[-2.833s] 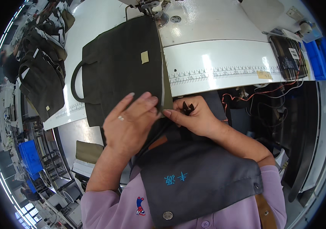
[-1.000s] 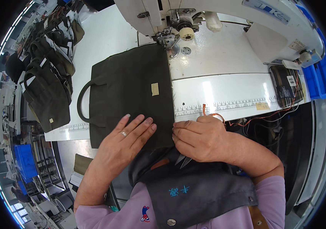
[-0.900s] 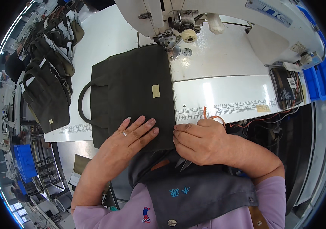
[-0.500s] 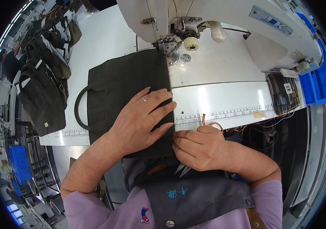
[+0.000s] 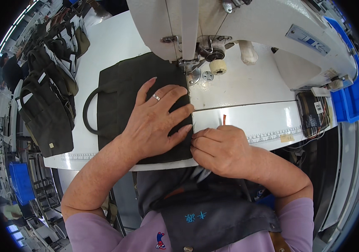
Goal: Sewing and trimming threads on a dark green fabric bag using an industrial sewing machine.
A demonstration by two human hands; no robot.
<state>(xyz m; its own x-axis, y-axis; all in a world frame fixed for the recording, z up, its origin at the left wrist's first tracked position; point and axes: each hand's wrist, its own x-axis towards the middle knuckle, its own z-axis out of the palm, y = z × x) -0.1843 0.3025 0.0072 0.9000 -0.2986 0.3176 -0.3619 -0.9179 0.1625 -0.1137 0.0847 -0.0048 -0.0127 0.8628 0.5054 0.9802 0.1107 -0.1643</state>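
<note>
A dark green fabric bag panel lies flat on the white table, its far right corner at the presser foot of a sewing machine. A looped handle sticks out from its left side. My left hand rests on the panel with fingers spread, fingertips near the right edge. At that edge, closer to me, my closed right hand pinches the fabric. Small scissors are tucked in the same hand, blades pointing toward me, and an orange strip shows above the knuckles.
Several dark bags with handles lie along the table's left side. A measuring scale runs along the front edge. To the right are a dark box with wires and a blue bin. Another blue bin stands lower left.
The panel has moved slightly away from me along the machine, its near edge now farther from my body. Both hands stay on it. The orange loop by my right hand no longer shows.
</note>
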